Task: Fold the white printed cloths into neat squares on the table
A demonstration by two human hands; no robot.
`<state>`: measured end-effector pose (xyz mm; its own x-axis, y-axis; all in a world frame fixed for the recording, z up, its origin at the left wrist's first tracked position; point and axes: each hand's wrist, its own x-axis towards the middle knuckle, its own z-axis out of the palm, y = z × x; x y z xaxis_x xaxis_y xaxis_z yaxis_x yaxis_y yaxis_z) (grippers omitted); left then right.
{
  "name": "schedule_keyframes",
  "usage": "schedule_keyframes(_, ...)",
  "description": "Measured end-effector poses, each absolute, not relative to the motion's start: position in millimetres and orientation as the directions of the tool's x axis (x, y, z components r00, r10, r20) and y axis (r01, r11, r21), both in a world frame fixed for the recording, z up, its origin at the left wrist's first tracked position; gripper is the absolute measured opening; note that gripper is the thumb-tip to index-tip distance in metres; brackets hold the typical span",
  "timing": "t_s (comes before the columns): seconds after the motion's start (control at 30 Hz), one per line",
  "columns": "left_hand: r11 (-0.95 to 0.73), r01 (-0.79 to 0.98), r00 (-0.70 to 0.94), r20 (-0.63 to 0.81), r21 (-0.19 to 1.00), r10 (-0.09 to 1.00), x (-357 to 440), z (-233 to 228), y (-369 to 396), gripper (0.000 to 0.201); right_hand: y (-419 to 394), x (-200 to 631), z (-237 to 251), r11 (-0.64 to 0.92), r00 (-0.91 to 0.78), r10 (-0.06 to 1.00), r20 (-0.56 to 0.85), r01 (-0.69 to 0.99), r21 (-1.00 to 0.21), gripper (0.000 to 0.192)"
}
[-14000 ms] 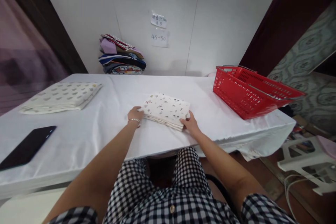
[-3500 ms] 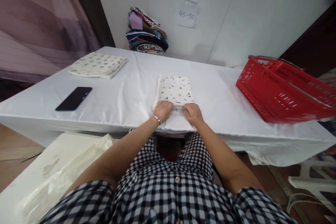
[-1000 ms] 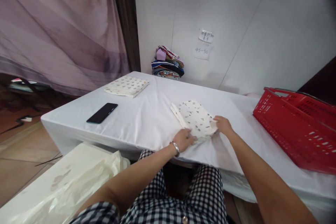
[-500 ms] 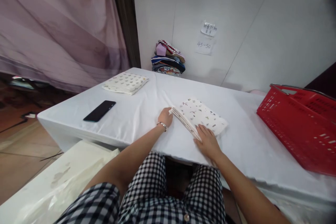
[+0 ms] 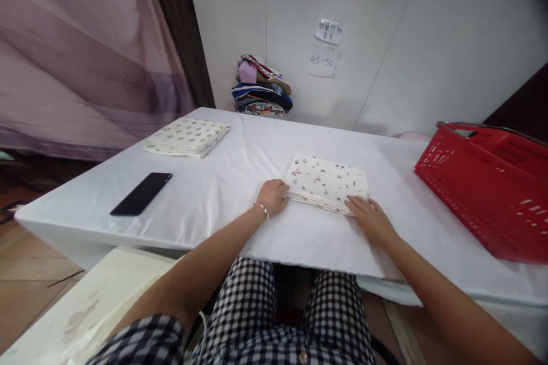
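flatly, soft rectangular printed folded cloth (image 5: 327, 182) between left hand (image 5: 273, 196) and right hand (image 5: 371, 218)

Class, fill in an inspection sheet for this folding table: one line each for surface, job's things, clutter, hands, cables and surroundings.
Surface: table under a white cloth, lightly creased.
Job's things: folded printed cloth lying flat near the front edge.
Clutter: second folded cloth at far left; black phone face down; red basket at right; stack of coloured fabrics against the wall.
Hands: left hand at the printed cloth's left end, bracelet on the wrist; right hand at its near right corner. Both touch it; grip not clear.
Cables: nothing seen.
Surroundings: white wall with two paper notes; purple curtain at left; white bench below.
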<state>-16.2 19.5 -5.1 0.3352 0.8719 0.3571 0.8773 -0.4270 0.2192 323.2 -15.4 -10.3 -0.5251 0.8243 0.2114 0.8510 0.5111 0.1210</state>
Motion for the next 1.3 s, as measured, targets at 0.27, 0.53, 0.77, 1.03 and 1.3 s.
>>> schedule_keyframes(0.27,-0.500,0.805,0.338,0.448,0.318,0.828,-12.5,-10.9,1.7,0.019,-17.2,318.0,-7.3,0.466,-0.453,0.861,0.231,0.885,0.002,0.048)
schedule_keyframes(0.53,-0.516,0.794,0.364,0.429,0.322,0.827,-13.0,-4.1,0.6,0.014,-21.9,313.3,-16.3,0.494,-0.447,0.820,0.356,0.868,-0.047,0.042)
schedule_keyframes(0.77,-0.481,0.802,0.329,0.410,0.354,0.850,-7.8,-12.3,3.9,0.026,-24.1,325.7,-21.9,0.386,-0.338,0.849,0.406,0.921,-0.041,0.040)
schedule_keyframes(1.03,-0.482,0.797,0.323,0.419,0.363,0.849,-8.8,-17.1,0.1,0.026,-23.2,327.9,-37.0,0.400,-0.348,0.809,0.473,0.916,-0.011,0.041)
schedule_keyframes(1.3,-0.517,0.809,0.392,0.401,0.278,0.828,-8.0,-12.5,-1.3,0.024,-20.8,327.1,-43.4,0.432,-0.339,0.776,0.532,0.900,-0.056,0.040)
